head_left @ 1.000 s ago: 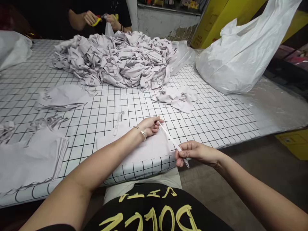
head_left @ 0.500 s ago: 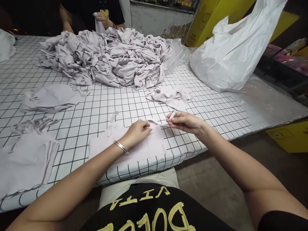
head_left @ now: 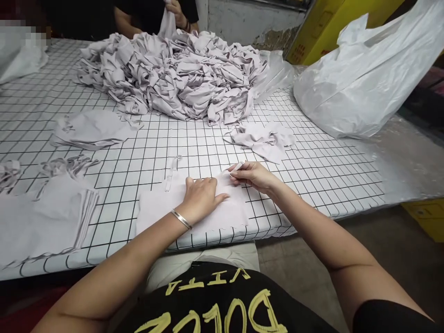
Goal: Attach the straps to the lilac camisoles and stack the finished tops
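Note:
A pale lilac camisole (head_left: 157,210) lies spread before me near the table's front edge. One thin strap (head_left: 169,180) with a slider stretches from its top left across the grid cloth. My left hand (head_left: 201,196) rests on the fabric with its thumb stretched out. At the garment's top right corner, my right hand (head_left: 251,176) pinches a small white strip (head_left: 237,167) between thumb and fingers. Whether the other strap is also in that grip is hidden.
A large heap of crumpled lilac garments (head_left: 173,76) covers the far side. Flat stacks (head_left: 45,217) lie at left, with a folded piece (head_left: 93,129) behind. One loose garment (head_left: 260,138) and a white plastic bag (head_left: 350,88) are at right. A co-worker's hand (head_left: 178,14) holds cloth.
My right hand has moved left, close to the camisole's corner. My left hand has flattened onto the fabric, its thumb now extended. The view has shifted left, and the co-worker's cloth is raised.

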Demonstrator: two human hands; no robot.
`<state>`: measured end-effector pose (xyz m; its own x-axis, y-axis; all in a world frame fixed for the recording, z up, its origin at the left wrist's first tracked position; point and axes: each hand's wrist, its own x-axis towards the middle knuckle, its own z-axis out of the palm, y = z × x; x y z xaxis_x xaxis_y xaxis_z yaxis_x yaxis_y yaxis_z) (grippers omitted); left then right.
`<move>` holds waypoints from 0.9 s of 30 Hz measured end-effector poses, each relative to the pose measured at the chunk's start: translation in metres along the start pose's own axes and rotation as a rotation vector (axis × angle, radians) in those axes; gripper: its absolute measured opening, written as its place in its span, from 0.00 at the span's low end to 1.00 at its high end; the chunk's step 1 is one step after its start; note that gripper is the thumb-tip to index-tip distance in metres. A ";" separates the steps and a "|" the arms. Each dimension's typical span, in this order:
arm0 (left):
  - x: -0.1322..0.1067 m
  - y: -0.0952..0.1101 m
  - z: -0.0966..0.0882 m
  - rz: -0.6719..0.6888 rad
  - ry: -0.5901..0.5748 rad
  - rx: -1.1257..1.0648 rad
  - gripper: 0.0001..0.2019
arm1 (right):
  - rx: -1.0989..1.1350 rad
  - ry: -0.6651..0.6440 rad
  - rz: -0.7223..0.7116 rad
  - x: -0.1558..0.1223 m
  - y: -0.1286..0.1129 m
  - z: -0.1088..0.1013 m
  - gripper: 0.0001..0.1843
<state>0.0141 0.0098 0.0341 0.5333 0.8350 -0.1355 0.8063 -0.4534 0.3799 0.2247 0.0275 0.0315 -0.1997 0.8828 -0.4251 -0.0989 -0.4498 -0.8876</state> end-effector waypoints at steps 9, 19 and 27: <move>-0.005 -0.020 -0.010 -0.148 -0.093 -0.250 0.14 | -0.094 -0.022 -0.069 -0.001 0.006 0.021 0.16; -0.024 -0.038 -0.004 -0.171 0.013 -0.474 0.12 | -0.289 -0.139 -0.128 0.001 0.002 0.045 0.15; -0.025 -0.037 0.000 -0.123 0.050 -0.512 0.11 | -0.743 -0.237 -0.250 0.007 0.002 0.049 0.11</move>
<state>-0.0287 0.0056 0.0236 0.4198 0.8919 -0.1683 0.6275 -0.1513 0.7638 0.1751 0.0263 0.0355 -0.4664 0.8557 -0.2244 0.4874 0.0368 -0.8724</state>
